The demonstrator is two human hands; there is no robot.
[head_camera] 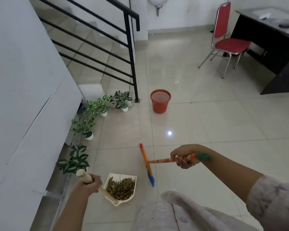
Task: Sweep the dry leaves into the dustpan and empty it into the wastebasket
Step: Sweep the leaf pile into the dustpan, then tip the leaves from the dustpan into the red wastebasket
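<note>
The left hand (90, 182) is wrapped tight around the pale wooden handle of a cream dustpan (132, 178), fingers fully curled so the handle end sticks up past the knuckles. The pan sits low over the tiled floor (207, 130) near the bottom edge of the view, and whether it touches the tiles cannot be told. Its tray holds a heap of dry leaves (120, 187), brown and olive, filling most of the pan. The right hand (183, 158) is closed in a full grip around the orange patterned handle of a broom (147, 164), with a green cap on the handle end showing behind the wrist. The broom head, orange with a blue tip, lies just right of the dustpan and apart from it, running lengthways away from the person. An orange mesh wastebasket (160, 104) stands upright farther off on the floor, well apart from both tools, beside the foot of a black stair railing (132, 60). A row of potted plants (97, 112) in white pots lines the base of the white wall on the left. A red chair (228, 42) and a dark desk (277, 52) stand in the far right corner.
</note>
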